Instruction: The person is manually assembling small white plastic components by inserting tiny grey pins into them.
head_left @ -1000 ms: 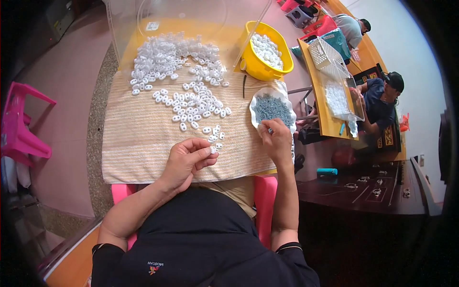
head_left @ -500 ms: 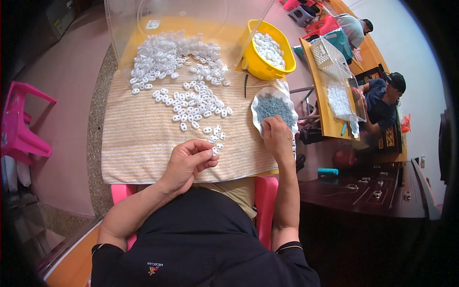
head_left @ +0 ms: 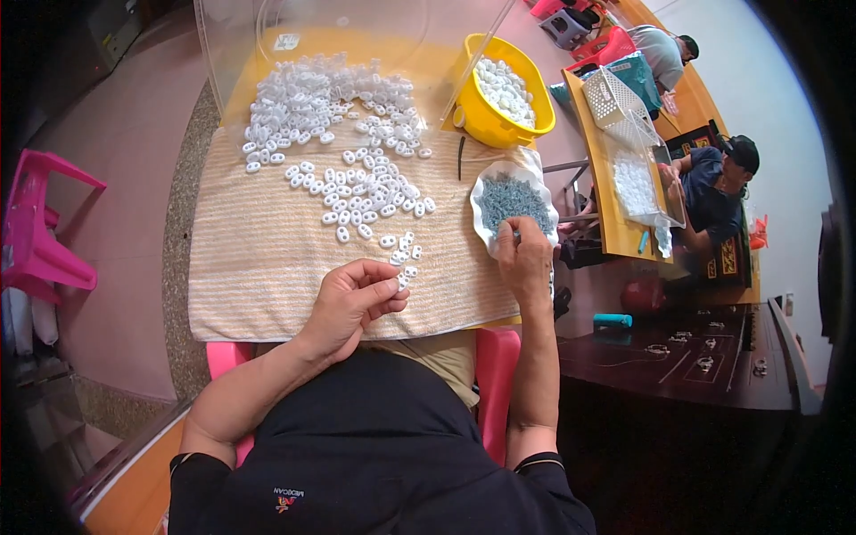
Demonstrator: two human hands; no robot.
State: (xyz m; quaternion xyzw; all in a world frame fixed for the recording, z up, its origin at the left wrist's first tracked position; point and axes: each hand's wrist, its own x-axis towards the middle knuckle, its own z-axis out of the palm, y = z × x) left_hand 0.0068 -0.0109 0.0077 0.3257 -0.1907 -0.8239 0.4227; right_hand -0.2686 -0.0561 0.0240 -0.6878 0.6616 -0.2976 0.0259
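Observation:
My left hand (head_left: 358, 299) pinches a small white oval piece with two holes (head_left: 402, 282) between thumb and fingertips, low over the striped towel. A few like pieces lie loose just beyond those fingertips. Farther off is a scattered group of white two-hole pieces (head_left: 379, 189), and behind it a larger heap (head_left: 299, 102). At the right, a white wavy-rimmed dish (head_left: 479, 203) holds many tiny grey-blue pieces (head_left: 513, 198). My right hand (head_left: 524, 254) is over its near edge, fingers pinched together among them; what the fingertips hold, if anything, is hidden.
A yellow tub (head_left: 495, 132) of white pieces stands beyond the dish, near a thin dark strip (head_left: 461, 159). A clear plastic panel (head_left: 357, 36) rises at the back. Two other people sit at a table (head_left: 615, 227) to the right. A pink stool (head_left: 53, 223) stands left.
My right hand has shifted slightly within the dish, its fingers still together. The left hand keeps its hold on the white piece, almost unmoved.

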